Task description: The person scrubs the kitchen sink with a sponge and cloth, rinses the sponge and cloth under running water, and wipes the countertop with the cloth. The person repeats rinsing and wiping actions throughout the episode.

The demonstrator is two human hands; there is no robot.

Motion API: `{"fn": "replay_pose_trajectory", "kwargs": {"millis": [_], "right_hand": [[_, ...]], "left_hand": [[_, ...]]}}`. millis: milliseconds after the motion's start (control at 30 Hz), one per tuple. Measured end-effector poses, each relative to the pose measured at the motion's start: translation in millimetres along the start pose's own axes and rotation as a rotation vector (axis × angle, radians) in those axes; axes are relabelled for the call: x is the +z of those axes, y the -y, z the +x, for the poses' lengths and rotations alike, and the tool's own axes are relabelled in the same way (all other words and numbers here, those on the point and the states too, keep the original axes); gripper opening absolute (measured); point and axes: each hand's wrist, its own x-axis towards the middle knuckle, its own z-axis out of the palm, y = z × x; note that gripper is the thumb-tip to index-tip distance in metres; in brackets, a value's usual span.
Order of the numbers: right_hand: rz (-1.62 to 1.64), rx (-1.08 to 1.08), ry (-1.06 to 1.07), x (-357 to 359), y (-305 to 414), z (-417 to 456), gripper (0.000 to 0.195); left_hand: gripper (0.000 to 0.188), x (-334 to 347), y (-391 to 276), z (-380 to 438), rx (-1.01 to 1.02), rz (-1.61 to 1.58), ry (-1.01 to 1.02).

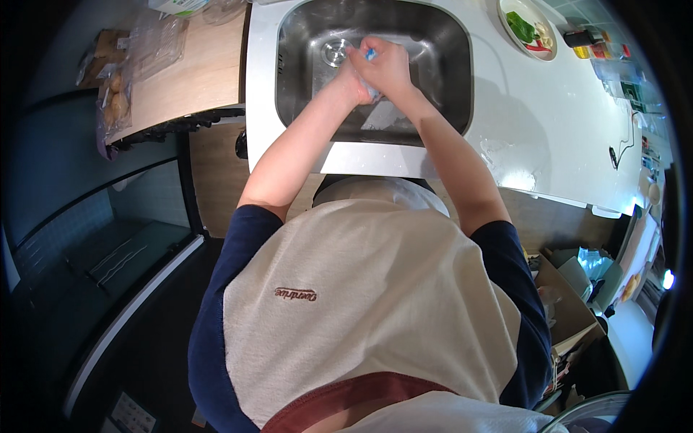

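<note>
Both of my hands are together over a stainless steel sink [452, 70]. My right hand [387, 62] is closed around a small crumpled white-and-blue cloth [370, 54], which is mostly hidden by the fingers. Pressed close beneath it, my left hand [354, 81] grips the same bundle, and a pale part of it shows near the left palm. Behind the hands, the round metal drain [335, 52] sits in the sink floor. The wet basin reflects light.
A white countertop [514, 124] with wet patches surrounds the sink. At the back right stands a plate [506, 30] with green leaves, red chili and garlic, near several bottles [601, 50]. To the left, a wooden board surface [211, 65] bears clear plastic packaging [157, 48] and bagged round produce [116, 103].
</note>
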Motion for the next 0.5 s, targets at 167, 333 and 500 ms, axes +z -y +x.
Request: {"fn": "replay_pose_trajectory", "kwargs": {"millis": [167, 333, 500], "right_hand": [[0.114, 0.101, -0.022, 0, -5, 9, 0.032], [0.348, 0.294, 0.006, 11, -21, 8, 0.030], [0.550, 0.489, -0.005, 14, -39, 2, 0.034]], "left_hand": [[0.030, 37, -5, -19, 0.144, 0.129, -0.173], [0.029, 28, -3, -15, 0.292, 0.269, -0.154], [0.031, 34, -1, -35, 0.336, 0.391, -0.167]]}}
